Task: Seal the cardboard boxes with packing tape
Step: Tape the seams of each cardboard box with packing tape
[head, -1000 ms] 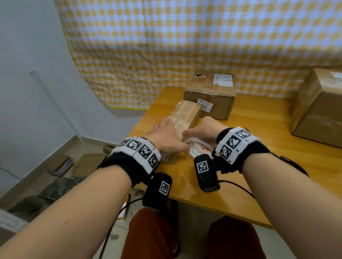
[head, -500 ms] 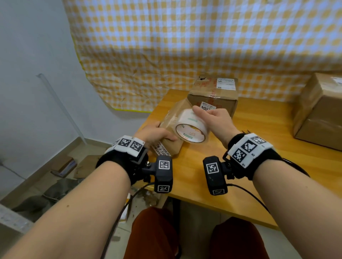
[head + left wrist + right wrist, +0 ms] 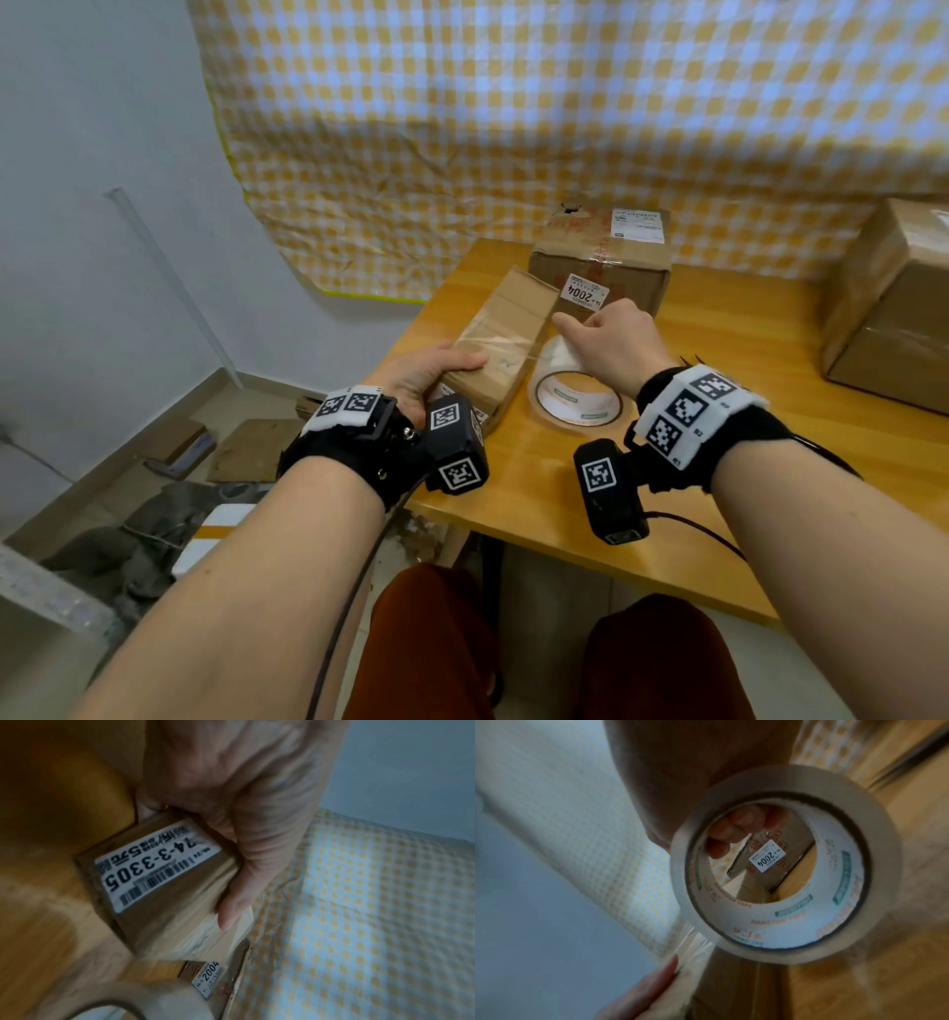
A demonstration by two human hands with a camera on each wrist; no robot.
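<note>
- Small cardboard box (image 3: 506, 339) lies on the wooden worktop (image 3: 770, 462) near its left front corner, long side running away from the person.
- Left hand (image 3: 426, 372) has its grip closed round the near end of that box: thumb flat on the top face, fingers curled down the left side; left wrist view shows a white barcode label (image 3: 156, 866) reading 74-3-3305 on the end face.
- Clear tape strip (image 3: 506, 342) runs across the box top, shiny and wrinkled, leading off the right edge to the roll.
- Packing tape roll (image 3: 575, 395) sits just right of the box, touching or nearly touching its side; cannot tell whether it rests on the worktop or is held just above.
- Right hand (image 3: 608, 339) grips the roll from above; right wrist view shows fingers (image 3: 725, 833) curled inside the core.
- Index finger points toward the box's right edge, at the tape.
- Second cardboard box (image 3: 601, 262) stands behind the small one, near the back of the worktop, apart from it, with a white sticker reading 2004 on its front.
- Larger cardboard box (image 3: 888, 303) at the right edge of the worktop, well apart from the others.
- Yellow-and-white checked cloth (image 3: 565, 128) hangs on the wall behind.
- Flat cardboard scraps (image 3: 251, 449) lie on the floor to the left.
</note>
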